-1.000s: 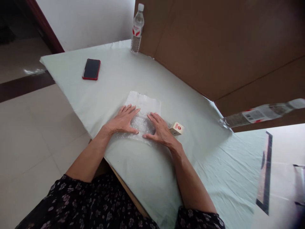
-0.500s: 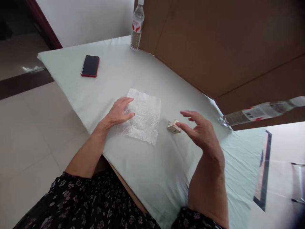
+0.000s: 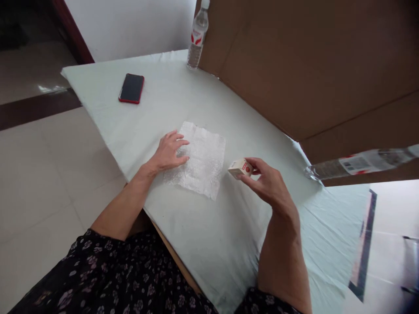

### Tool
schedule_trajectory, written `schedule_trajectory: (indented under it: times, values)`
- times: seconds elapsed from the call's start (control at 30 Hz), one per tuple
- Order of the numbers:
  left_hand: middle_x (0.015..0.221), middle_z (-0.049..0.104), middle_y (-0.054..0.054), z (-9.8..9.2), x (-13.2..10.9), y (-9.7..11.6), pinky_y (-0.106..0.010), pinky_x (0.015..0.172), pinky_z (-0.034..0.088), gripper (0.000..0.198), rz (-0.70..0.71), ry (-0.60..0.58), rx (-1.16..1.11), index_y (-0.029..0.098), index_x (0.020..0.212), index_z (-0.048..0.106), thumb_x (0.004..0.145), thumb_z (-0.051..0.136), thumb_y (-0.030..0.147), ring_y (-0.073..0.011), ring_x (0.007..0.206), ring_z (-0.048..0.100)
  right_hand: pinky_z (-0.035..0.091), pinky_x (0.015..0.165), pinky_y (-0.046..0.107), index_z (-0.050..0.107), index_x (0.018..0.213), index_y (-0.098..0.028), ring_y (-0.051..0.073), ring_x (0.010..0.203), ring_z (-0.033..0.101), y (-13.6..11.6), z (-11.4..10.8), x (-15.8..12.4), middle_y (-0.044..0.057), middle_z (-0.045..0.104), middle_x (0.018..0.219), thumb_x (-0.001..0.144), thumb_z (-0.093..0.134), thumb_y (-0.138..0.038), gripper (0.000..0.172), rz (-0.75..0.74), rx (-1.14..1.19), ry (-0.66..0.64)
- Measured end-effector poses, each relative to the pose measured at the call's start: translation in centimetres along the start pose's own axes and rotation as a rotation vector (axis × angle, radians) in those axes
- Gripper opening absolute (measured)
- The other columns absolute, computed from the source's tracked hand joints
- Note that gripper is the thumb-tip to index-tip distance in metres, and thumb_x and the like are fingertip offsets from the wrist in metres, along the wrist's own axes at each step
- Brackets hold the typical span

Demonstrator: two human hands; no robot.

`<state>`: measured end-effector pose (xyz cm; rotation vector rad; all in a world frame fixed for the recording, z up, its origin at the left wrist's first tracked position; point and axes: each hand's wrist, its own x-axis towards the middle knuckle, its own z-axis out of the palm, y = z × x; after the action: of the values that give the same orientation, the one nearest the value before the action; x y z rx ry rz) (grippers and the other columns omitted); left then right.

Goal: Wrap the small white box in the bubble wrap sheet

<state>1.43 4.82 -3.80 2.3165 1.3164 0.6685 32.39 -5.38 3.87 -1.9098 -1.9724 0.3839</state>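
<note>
A sheet of bubble wrap (image 3: 204,161) lies flat on the cloth-covered table. My left hand (image 3: 170,151) rests over its left edge, fingers spread and open. To the right of the sheet, my right hand (image 3: 266,179) grips a small white carton (image 3: 240,168) with red marks between thumb and fingers. The carton is tilted; whether its lower edge touches the cloth I cannot tell.
A phone in a red case (image 3: 131,88) lies at the table's far left. One water bottle (image 3: 198,37) stands at the back, and another bottle (image 3: 360,162) is at the right, both against a tall brown cardboard panel (image 3: 294,65). Pale green cloth (image 3: 196,231) covers the table.
My right hand has closed on the small carton and tilted it. My left hand stays on the bubble wrap. The whole view has shifted slightly.
</note>
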Motion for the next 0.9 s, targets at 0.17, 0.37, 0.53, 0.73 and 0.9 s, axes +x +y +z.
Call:
schedule_trajectory:
  times: [0.17, 0.37, 0.53, 0.73, 0.9]
  values:
    - [0.160, 0.040, -0.016, -0.2, -0.4, 0.6, -0.059, 0.125, 0.015, 0.077, 0.021, -0.246, 0.087, 0.019, 0.146, 0.050, 0.076, 0.071, 0.042, -0.0404, 0.155, 0.021, 0.054, 0.090, 0.042, 0.064, 0.126, -0.021, 0.027, 0.102, 0.070, -4.2, 2.6, 1.5, 0.010, 0.074, 0.118, 0.084, 0.068, -0.031, 0.043, -0.260, 0.116, 0.053]
    - [0.164, 0.036, -0.015, -0.2, -0.3, 0.2, -0.057, 0.126, 0.015, 0.085, 0.015, -0.271, 0.093, 0.021, 0.153, 0.041, 0.076, 0.068, 0.047, -0.0386, 0.156, 0.021, 0.052, 0.095, 0.046, 0.062, 0.131, -0.018, 0.030, 0.106, 0.067, -5.6, 7.9, 4.6, 0.013, 0.073, 0.119, 0.082, 0.066, -0.022, 0.050, -0.369, 0.056, -0.075]
    - [0.164, 0.036, -0.013, -0.3, -0.2, 0.0, -0.057, 0.126, 0.014, 0.084, 0.023, -0.283, 0.076, 0.022, 0.152, 0.040, 0.076, 0.066, 0.046, -0.0373, 0.155, 0.023, 0.049, 0.102, 0.048, 0.054, 0.142, -0.020, 0.030, 0.117, 0.064, -4.4, 10.5, 4.8, 0.013, 0.067, 0.134, 0.083, 0.067, -0.027, 0.061, -0.349, 0.156, -0.074]
    - [0.164, 0.035, -0.015, -0.6, -0.2, 0.3, -0.057, 0.127, 0.013, 0.085, 0.000, -0.308, 0.088, 0.019, 0.153, 0.040, 0.075, 0.066, 0.043, -0.0373, 0.156, 0.021, 0.048, 0.101, 0.050, 0.059, 0.137, -0.024, 0.032, 0.118, 0.064, -4.0, 11.0, 4.7, 0.011, 0.069, 0.133, 0.084, 0.069, -0.034, 0.055, -0.310, 0.205, -0.048]
    - [0.164, 0.036, -0.014, -0.4, -0.3, 0.2, -0.057, 0.127, 0.014, 0.085, 0.017, -0.290, 0.086, 0.021, 0.152, 0.041, 0.074, 0.066, 0.042, -0.0367, 0.156, 0.023, 0.047, 0.101, 0.050, 0.059, 0.138, -0.023, 0.031, 0.116, 0.064, -4.2, 10.8, 5.0, 0.011, 0.068, 0.134, 0.086, 0.069, -0.031, 0.054, -0.318, 0.168, -0.105]
